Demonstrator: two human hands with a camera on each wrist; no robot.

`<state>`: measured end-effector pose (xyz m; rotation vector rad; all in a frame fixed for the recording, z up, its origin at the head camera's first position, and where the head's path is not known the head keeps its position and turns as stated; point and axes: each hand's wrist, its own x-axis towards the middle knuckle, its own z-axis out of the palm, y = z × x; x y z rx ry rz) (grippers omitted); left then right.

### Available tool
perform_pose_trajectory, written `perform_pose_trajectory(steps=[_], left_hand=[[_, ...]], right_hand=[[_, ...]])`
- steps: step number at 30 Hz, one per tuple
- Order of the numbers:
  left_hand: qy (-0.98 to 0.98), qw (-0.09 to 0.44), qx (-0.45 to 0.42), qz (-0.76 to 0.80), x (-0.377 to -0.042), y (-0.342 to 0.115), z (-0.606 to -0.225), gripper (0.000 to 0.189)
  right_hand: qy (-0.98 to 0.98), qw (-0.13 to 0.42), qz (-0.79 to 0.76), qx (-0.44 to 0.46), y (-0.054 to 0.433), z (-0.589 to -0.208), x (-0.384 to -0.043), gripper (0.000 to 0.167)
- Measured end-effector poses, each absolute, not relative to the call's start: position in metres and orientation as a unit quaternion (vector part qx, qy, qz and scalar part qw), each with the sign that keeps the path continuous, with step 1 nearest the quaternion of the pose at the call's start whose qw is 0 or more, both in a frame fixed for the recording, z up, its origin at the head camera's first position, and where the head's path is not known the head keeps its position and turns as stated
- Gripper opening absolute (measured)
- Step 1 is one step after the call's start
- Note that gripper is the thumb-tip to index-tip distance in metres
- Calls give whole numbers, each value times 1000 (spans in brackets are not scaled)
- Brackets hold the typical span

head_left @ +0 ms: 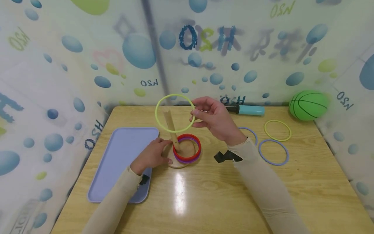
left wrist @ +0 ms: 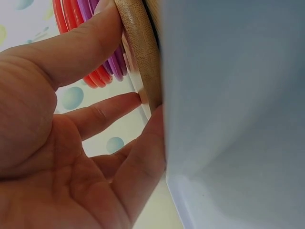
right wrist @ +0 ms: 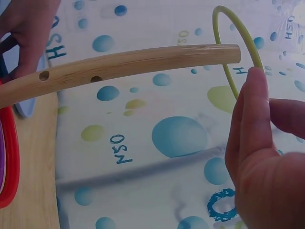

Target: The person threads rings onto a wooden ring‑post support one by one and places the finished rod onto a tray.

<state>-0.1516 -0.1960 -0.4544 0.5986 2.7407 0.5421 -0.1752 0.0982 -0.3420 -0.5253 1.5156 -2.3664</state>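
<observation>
A wooden ring-toss stand has a round base (head_left: 175,165) and an upright peg (right wrist: 157,64) with small holes. Around the peg, low down, lie red rings (head_left: 200,150) and purple rings (left wrist: 116,67). My left hand (head_left: 153,154) grips the edge of the base, its thumb by the upper face and its fingers at the rim. Between thumb and fingers my right hand (head_left: 214,118) pinches a thin yellow-green ring (head_left: 156,116), raised at the height of the peg's top. The peg's tip shows inside the ring's outline in the head and right wrist views.
A blue-grey tray (head_left: 122,156) lies left of the stand. On the right are two blue rings (head_left: 287,156) and another yellow ring (head_left: 290,131). A blue-and-black cylinder (head_left: 251,110) and a green ball (head_left: 309,105) sit along the back, by the patterned curtain (head_left: 216,78).
</observation>
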Motion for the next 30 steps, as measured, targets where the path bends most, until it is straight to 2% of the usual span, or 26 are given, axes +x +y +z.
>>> perform_pose_trajectory(steps=[16,30], left_hand=[[949,147,202,193,-150,-195,-453,81],[948,151,207,191,-151,-195,-453,80]], right_hand=[[594,167,-777,-119,99,-387,-184,26],[637,198,-739,-88,108,-421,-192,37]])
